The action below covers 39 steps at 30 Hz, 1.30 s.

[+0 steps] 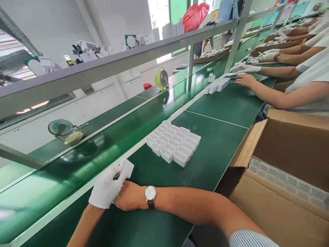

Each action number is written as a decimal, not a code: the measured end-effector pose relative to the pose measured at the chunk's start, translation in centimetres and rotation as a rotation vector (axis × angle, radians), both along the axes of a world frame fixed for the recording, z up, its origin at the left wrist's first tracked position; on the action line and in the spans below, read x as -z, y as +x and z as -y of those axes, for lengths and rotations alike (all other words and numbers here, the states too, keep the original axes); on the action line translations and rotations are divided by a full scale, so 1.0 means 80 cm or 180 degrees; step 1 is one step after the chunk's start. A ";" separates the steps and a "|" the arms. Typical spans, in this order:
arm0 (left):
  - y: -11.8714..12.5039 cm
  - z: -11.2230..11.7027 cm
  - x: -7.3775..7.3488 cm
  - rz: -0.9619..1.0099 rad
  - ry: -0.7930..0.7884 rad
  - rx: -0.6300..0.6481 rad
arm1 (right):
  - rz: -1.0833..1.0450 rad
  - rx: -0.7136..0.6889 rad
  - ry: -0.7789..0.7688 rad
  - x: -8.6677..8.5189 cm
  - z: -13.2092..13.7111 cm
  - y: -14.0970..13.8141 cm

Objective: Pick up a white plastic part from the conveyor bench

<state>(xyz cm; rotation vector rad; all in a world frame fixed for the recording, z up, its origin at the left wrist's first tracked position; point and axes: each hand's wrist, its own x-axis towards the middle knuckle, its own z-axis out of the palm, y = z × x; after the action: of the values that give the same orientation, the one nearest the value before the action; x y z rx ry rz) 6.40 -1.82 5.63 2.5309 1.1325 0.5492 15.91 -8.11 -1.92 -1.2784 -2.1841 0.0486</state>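
My left hand, in a white glove, is at the near left of the green belt and grips a small white plastic casing between thumb and fingers. My bare right hand, with a wristwatch, reaches across and presses against the gloved hand; its fingers are hidden behind the glove. A block of several open white casings stands in rows on the belt a little beyond both hands.
An open cardboard box with white casings inside stands at the right. Another cluster of white casings lies farther along, by co-workers' hands. A small teal fan and a green fan stand left, under a grey shelf.
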 end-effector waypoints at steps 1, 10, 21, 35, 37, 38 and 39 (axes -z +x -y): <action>-0.014 -0.010 0.005 -0.0061 0.0061 -0.0177 | 0.0303 -0.0202 0.0118 0.000 -0.007 -0.006; -0.079 -0.047 0.045 0.0692 -0.0871 -0.0030 | 0.0984 -0.1046 0.0842 0.010 0.017 -0.025; -0.047 -0.046 0.067 0.0723 -0.0995 -0.0533 | 0.1058 -0.0982 0.0777 0.000 0.021 -0.019; -0.056 -0.045 0.072 0.1261 -0.1417 -0.0499 | 0.0749 -0.1115 0.0083 -0.007 0.020 -0.019; -0.056 -0.047 0.073 0.1179 -0.1401 -0.0472 | 0.0627 -0.1184 -0.0009 -0.006 0.020 -0.018; -0.056 -0.048 0.074 0.1146 -0.1403 -0.0438 | 0.0562 -0.1215 -0.0068 -0.007 0.019 -0.017; -0.055 -0.048 0.075 0.1135 -0.1418 -0.0388 | 0.0502 -0.1256 -0.0136 -0.009 0.019 -0.015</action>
<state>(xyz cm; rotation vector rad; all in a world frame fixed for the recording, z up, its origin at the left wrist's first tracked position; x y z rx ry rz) 1.99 2.06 -0.35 1.9076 1.1286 0.6616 14.68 -9.61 -1.21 -0.8802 -2.5554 0.1566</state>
